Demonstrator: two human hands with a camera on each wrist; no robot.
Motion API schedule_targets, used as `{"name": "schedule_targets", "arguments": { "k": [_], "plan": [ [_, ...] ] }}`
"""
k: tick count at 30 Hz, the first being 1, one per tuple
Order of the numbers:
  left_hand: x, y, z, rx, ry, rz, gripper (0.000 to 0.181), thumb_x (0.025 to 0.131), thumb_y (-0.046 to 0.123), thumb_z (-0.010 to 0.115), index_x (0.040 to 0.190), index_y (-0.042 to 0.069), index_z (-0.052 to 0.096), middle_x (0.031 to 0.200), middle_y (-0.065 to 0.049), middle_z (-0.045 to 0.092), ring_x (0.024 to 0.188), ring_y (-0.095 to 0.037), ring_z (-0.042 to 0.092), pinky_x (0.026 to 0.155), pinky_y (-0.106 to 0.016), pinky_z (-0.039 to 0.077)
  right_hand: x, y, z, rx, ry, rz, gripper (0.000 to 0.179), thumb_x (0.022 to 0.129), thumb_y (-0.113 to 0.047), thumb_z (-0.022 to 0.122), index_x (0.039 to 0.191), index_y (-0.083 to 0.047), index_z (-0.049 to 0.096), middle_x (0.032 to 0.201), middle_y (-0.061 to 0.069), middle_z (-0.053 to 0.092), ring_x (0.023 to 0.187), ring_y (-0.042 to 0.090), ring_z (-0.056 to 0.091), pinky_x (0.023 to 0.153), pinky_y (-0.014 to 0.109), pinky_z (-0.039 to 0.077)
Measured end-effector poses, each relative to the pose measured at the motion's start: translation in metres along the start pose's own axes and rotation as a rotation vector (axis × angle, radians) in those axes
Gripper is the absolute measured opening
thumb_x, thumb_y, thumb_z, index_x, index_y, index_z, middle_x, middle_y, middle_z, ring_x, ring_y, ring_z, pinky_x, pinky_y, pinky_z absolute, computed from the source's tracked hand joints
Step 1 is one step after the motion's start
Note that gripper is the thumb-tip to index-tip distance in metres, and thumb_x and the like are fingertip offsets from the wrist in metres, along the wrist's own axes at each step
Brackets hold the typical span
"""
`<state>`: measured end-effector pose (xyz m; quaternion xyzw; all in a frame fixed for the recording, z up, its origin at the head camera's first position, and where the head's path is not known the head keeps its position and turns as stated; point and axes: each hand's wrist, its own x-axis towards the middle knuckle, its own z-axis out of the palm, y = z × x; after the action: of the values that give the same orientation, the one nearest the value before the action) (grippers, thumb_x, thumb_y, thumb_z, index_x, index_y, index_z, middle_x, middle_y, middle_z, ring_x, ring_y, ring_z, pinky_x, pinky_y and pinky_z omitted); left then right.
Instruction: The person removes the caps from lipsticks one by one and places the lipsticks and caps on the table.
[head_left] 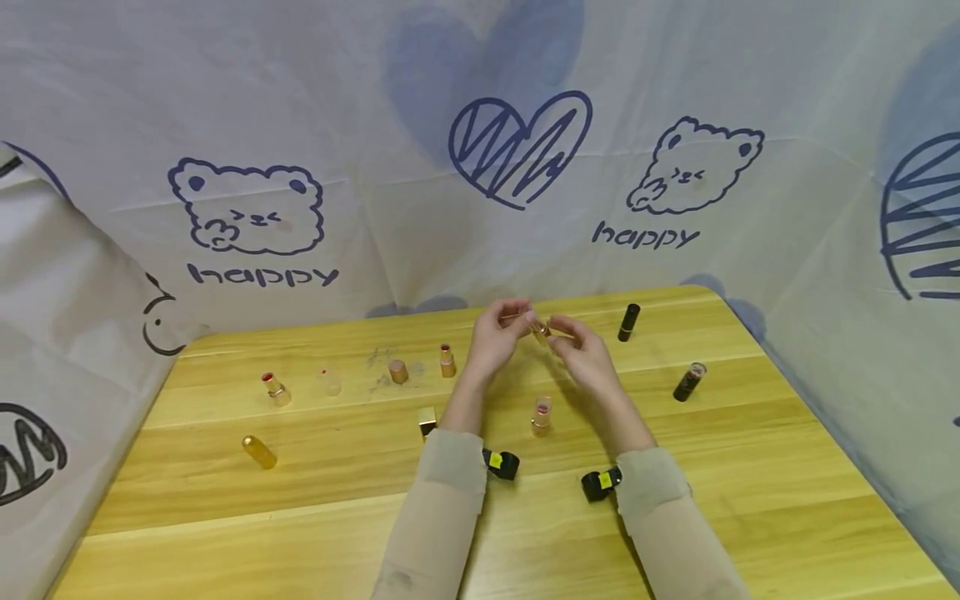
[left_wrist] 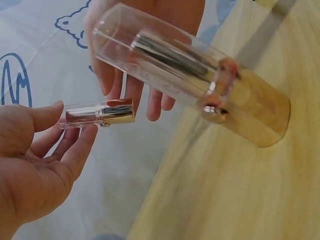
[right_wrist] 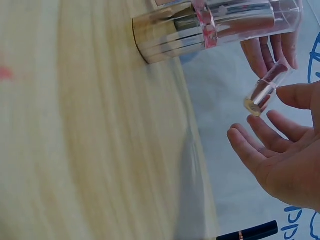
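Note:
My left hand [head_left: 491,343] pinches a slim lipstick [left_wrist: 117,113] by its clear cap, between thumb and fingers. The lipstick's shiny gold base points toward my right hand [head_left: 588,354]. In the right wrist view, the right thumb and fingertips are spread around that base, the thumb overlapping the tube and a fingertip right at its end. Nearer to me, between the forearms, another lipstick [head_left: 541,419] with a clear cap and gold base stands upright on the wooden table [head_left: 315,517]; it looms large in both wrist views.
Left of the hands are an uncapped lipstick [head_left: 447,362], a brownish cap [head_left: 398,372], a clear cap [head_left: 332,384], another uncapped lipstick [head_left: 277,391], a gold tube [head_left: 259,452] and a gold-and-black tube [head_left: 427,420]. Two black tubes, one plain [head_left: 628,323], one clear-topped [head_left: 687,383], stand right.

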<state>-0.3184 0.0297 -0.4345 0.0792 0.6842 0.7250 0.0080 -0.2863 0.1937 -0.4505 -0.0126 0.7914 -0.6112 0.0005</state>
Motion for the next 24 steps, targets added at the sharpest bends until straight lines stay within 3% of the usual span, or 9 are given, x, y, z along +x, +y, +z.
{"name": "schedule_targets", "arguments": {
  "k": [12,18,24],
  "plan": [
    [-0.003,0.007,0.0,-0.063,-0.004,-0.001,0.034,0.105,0.004,0.061,0.135,-0.01,0.057,0.133,-0.027,0.06,0.121,-0.037,0.063,0.097,-0.031,0.058,-0.003,-0.01,0.003,-0.032,0.033,-0.035,0.042,0.107,-0.017,0.06,0.145,0.001,0.056,0.142,0.022,0.06,0.131,0.036,0.058,0.108,0.048,0.05],
    [-0.004,0.008,0.001,-0.068,0.0,0.004,0.034,0.106,0.005,0.059,0.136,-0.01,0.056,0.132,-0.027,0.059,0.12,-0.037,0.063,0.096,-0.03,0.058,-0.004,-0.011,0.004,-0.03,0.047,-0.054,0.039,0.107,-0.014,0.059,0.142,0.003,0.058,0.133,0.023,0.063,0.118,0.035,0.064,0.102,0.051,0.054],
    [-0.005,0.008,-0.001,-0.093,0.003,0.013,0.034,0.106,0.003,0.057,0.136,-0.013,0.055,0.133,-0.028,0.058,0.121,-0.038,0.063,0.097,-0.032,0.058,-0.003,-0.011,0.006,-0.039,0.055,-0.075,0.037,0.107,-0.013,0.06,0.139,0.004,0.06,0.129,0.024,0.064,0.112,0.035,0.066,0.093,0.035,0.058]
  ]
}}
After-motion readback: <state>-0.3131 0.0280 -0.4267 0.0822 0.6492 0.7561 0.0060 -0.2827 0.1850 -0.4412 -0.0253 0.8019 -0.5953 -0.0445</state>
